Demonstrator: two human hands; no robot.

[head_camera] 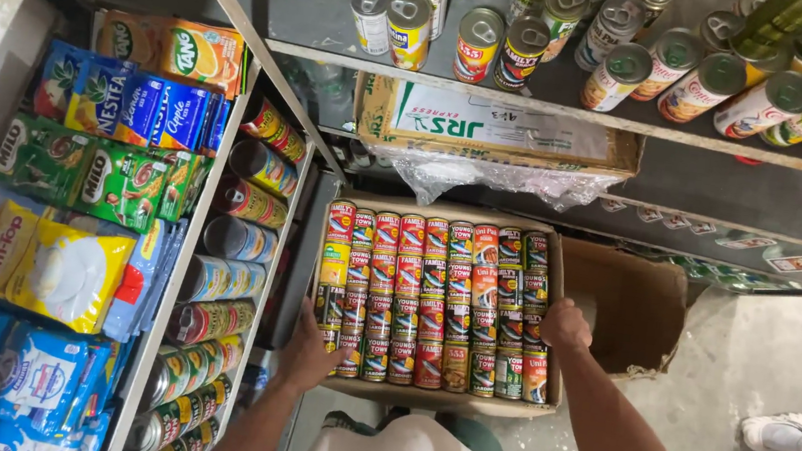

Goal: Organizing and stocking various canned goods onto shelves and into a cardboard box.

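Cardboard box [557, 274], open-topped and packed with rows of small cans [433, 300] lying on their sides, sits low in the middle of a narrow aisle, held up between both hands. Left of the box, a metal shelf rack [205, 264] stands close, its front edge almost meeting the box's left wall; lines of tins [224, 276] lie along that rack, and bagged drink powders [76, 158] fill the racks farther left. Above the box, a flat carton [492, 130] with crumpled clear plastic hangs over its far edge, under a steel shelf [325, 5] of upright cans. Right of the box, one brown flap [628, 307] folds outward, and beyond it bare concrete floor [757, 367] gives the only open room. Another person's white shoe [785, 433] stands on that floor, well apart from the box. The left hand [306, 351] is clamped on the box's near left corner, fingers wrapped under the edge. The right hand [566, 325] grips the right wall, closed over its rim beside the outermost cans. Near the box's front edge are the person's own white-clothed lap and a green patch below.
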